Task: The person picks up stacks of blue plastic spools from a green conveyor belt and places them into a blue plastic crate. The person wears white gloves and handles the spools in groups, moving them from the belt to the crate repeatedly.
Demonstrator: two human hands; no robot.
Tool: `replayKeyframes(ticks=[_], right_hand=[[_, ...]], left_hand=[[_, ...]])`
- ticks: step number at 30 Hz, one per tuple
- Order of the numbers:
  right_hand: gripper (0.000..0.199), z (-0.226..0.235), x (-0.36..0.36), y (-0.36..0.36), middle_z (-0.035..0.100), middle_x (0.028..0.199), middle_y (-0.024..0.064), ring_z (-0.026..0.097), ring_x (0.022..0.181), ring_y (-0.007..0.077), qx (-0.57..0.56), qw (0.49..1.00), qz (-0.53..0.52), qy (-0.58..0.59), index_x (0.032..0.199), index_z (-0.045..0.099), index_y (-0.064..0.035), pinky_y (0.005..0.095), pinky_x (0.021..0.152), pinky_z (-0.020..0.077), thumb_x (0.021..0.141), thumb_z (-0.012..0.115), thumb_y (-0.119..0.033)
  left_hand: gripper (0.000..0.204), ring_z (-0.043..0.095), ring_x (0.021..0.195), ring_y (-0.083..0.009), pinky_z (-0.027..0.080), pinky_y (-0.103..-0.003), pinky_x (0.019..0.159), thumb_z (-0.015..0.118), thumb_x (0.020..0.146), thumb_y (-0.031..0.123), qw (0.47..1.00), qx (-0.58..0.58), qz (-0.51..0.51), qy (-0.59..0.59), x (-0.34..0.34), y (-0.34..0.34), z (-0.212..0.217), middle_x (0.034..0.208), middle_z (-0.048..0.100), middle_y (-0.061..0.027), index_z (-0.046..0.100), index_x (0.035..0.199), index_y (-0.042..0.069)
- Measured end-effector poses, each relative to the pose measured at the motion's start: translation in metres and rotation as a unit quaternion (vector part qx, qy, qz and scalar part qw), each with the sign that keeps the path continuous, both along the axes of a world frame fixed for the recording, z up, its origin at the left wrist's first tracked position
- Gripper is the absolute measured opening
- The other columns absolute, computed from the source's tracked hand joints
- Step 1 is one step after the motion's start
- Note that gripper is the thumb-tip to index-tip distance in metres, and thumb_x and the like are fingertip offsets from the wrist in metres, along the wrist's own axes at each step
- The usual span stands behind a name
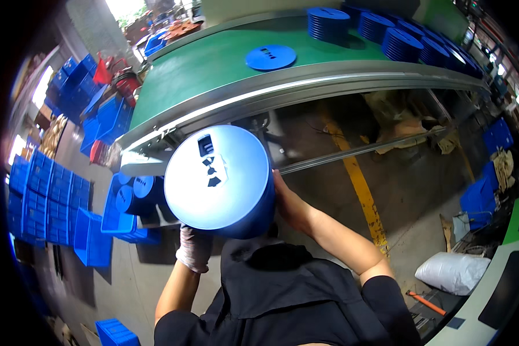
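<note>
Between my hands, in front of my body, is a thick stack of blue discs [219,179]. Its top disc is round and flat, with a rectangular slot and several small black cut-outs. My left hand [194,248], in a pale knit glove, grips the stack at its lower left; its fingers are mostly hidden under it. My bare right hand [288,203] presses against the right side, fingers partly out of sight behind the rim. Beyond, a single blue disc [270,57] lies flat on the green conveyor belt [213,69].
Several stacks of blue discs [402,45] stand at the belt's far right. A metal rail [328,75] edges the conveyor. Left of me are blue crates [55,199] and an open crate [116,222] holding blue round parts. A white sack [452,272] and a hammer [425,302] lie right.
</note>
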State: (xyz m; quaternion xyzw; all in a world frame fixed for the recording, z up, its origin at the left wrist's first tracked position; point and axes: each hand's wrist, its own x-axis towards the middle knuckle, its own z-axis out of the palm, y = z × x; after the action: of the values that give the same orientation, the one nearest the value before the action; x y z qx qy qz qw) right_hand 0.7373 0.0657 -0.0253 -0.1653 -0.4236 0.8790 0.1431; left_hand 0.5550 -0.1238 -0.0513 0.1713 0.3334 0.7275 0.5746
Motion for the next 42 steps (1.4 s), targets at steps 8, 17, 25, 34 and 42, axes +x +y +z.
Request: replayKeyframes(ticks=[8, 17, 25, 34, 42], right_hand=[[0.089, -0.052, -0.025, -0.044, 0.019, 0.148, 0.005, 0.012, 0.137, 0.0224, 0.058, 0.997, 0.023, -0.048, 0.145, 0.018, -0.0214, 0.0396, 0.111, 0.0082, 0.077, 0.037, -0.077], [0.075, -0.133, -0.124, -0.088, 0.039, 0.139, 0.0076, 0.036, 0.127, 0.0235, -0.028, 0.99, 0.06, -0.125, 0.137, 0.035, -0.0109, 0.0413, 0.105, 0.0282, 0.084, 0.047, -0.063], [0.056, -0.232, -0.273, -0.121, 0.05, 0.128, 0.0094, 0.049, 0.114, 0.0225, -0.118, 0.98, 0.108, -0.116, 0.134, 0.039, -0.0088, 0.0375, 0.098, 0.0394, 0.093, 0.042, -0.047], [0.048, -0.356, -0.465, -0.103, 0.054, 0.123, 0.0104, 0.054, 0.108, 0.0229, -0.214, 0.953, 0.021, -0.212, 0.133, 0.041, -0.0094, 0.0361, 0.094, 0.0437, 0.092, 0.047, -0.036], [0.047, -0.472, -0.608, -0.004, 0.053, 0.125, 0.0105, 0.053, 0.11, 0.0233, -0.126, 0.954, -0.124, -0.243, 0.132, 0.042, -0.0086, 0.0363, 0.095, 0.0433, 0.093, 0.046, -0.034]], left_hand=[[0.051, 0.044, 0.12, -0.0209, 0.031, -0.034, 0.104, 0.051, 0.087, 0.04, 0.989, -0.083, 0.124, -0.011, 0.002, -0.054, -0.051, 0.128, 0.049, -0.0073, 0.045, 0.127, 0.008], [0.045, 0.047, 0.115, -0.0182, 0.032, -0.032, 0.103, 0.05, 0.092, 0.039, 0.962, -0.108, 0.245, -0.058, -0.064, -0.123, -0.152, 0.126, 0.053, -0.0049, 0.05, 0.124, 0.007], [0.068, 0.046, 0.119, -0.0212, 0.034, -0.032, 0.1, 0.038, 0.091, 0.056, 0.921, -0.152, 0.324, 0.152, -0.185, -0.165, -0.257, 0.131, 0.048, -0.0104, 0.034, 0.138, 0.007], [0.073, 0.011, 0.139, -0.0285, 0.008, -0.039, 0.112, 0.043, 0.09, 0.051, 0.894, -0.225, 0.315, 0.227, -0.332, -0.135, -0.325, 0.149, 0.017, -0.0147, 0.019, 0.144, 0.008], [0.067, 0.032, 0.128, -0.0347, 0.025, -0.042, 0.105, 0.05, 0.087, 0.048, 0.897, -0.229, 0.306, 0.223, -0.449, -0.011, -0.492, 0.137, 0.035, -0.0217, 0.036, 0.134, 0.003]])
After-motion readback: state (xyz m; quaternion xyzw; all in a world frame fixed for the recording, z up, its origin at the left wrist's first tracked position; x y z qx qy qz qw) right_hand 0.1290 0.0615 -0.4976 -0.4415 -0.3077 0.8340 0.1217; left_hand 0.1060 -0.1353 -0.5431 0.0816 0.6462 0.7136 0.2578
